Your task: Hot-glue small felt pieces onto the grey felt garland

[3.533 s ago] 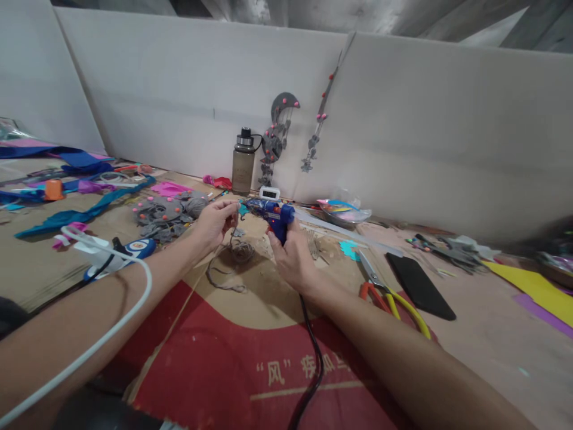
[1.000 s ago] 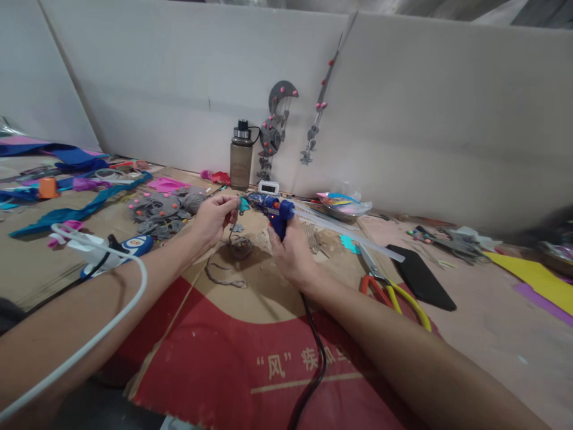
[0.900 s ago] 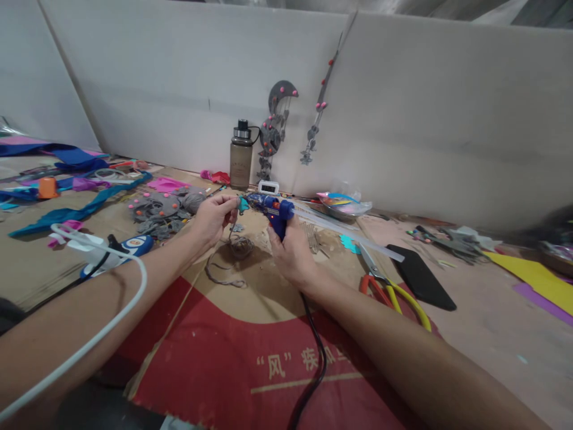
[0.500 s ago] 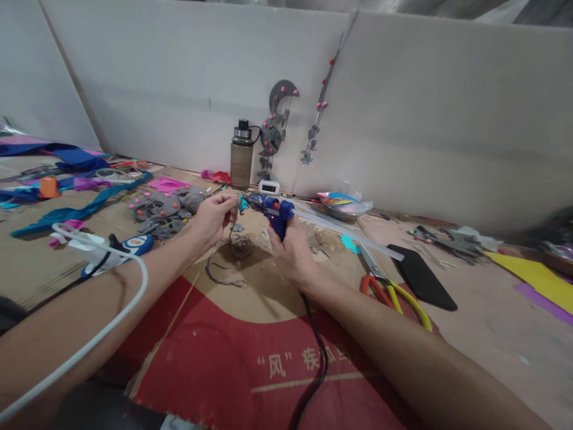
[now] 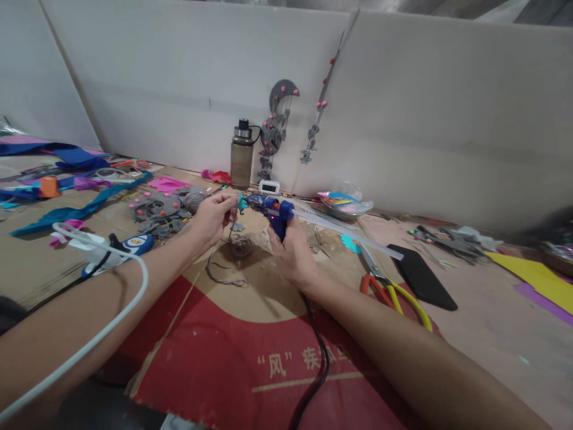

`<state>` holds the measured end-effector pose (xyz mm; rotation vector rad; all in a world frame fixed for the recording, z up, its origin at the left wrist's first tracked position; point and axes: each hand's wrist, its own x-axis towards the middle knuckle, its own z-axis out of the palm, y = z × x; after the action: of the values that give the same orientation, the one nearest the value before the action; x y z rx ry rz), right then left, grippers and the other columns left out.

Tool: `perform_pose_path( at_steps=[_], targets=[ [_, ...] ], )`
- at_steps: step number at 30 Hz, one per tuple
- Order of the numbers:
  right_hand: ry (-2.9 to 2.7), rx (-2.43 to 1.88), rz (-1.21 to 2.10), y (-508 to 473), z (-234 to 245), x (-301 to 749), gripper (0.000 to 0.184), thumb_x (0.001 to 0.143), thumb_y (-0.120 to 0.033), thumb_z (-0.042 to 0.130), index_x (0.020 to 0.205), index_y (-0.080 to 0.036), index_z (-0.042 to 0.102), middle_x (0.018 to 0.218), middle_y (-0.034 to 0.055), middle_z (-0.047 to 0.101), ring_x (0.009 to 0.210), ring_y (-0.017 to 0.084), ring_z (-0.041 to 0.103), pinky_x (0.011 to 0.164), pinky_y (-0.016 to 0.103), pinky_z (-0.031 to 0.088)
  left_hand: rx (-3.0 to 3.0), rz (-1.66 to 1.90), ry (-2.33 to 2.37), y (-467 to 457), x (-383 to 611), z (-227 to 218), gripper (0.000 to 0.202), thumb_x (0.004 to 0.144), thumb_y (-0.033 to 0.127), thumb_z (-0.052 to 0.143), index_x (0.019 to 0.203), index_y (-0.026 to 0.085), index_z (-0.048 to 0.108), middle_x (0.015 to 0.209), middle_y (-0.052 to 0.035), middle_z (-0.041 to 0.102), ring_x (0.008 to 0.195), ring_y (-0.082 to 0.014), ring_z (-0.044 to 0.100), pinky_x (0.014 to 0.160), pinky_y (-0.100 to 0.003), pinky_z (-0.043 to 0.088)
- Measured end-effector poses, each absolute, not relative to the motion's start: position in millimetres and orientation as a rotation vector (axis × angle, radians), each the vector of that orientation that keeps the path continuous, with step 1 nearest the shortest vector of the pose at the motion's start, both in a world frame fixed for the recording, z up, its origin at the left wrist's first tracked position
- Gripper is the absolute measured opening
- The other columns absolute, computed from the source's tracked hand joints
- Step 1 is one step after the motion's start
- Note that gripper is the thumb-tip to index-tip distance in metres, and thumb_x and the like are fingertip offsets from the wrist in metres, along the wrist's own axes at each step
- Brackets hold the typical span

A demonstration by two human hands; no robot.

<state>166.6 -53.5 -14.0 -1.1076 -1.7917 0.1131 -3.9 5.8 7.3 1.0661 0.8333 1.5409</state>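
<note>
My right hand (image 5: 290,251) grips the handle of a blue hot glue gun (image 5: 272,209), whose nozzle points left and whose clear glue stick (image 5: 349,234) juts out to the right. Its black cord (image 5: 316,352) runs back toward me. My left hand (image 5: 213,216) pinches a small teal felt piece (image 5: 243,203) right at the nozzle tip. A grey string (image 5: 230,254) hangs from that hand down to a coil on the cardboard (image 5: 250,358).
Scissors with red and yellow handles (image 5: 385,286) and a black phone (image 5: 421,276) lie right of my hands. Grey felt cut-outs (image 5: 163,210) and a second glue gun (image 5: 120,249) lie left. A water bottle (image 5: 241,155) and hanging felt ornaments (image 5: 277,128) stand against the white wall.
Almost nothing has moved over the last second; both hands stay at the nozzle. Since 3.5 s ago the view has tilted slightly and the hands sit a little higher.
</note>
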Motion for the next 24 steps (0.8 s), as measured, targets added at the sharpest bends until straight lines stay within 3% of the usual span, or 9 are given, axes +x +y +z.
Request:
perform_pose_path(
  at_steps=[24],
  targets=[
    [-1.759, -1.105, 0.146, -52.6, -16.5, 166.7, 0.035, 0.087, -0.028, 0.043, 0.118, -0.011, 0.047, 0.109, 0.0163, 0.060, 0.098, 0.026, 0.058, 0.090, 0.045, 0.045, 1.048, 1.553, 0.784, 8.3, -4.3, 3.3, 0.019, 0.059, 0.020, 0.074, 0.065, 0.013, 0.057, 0.048, 0.0026, 0.051, 0.041, -0.0055, 0.043, 0.039, -0.017, 0.031]
  ],
)
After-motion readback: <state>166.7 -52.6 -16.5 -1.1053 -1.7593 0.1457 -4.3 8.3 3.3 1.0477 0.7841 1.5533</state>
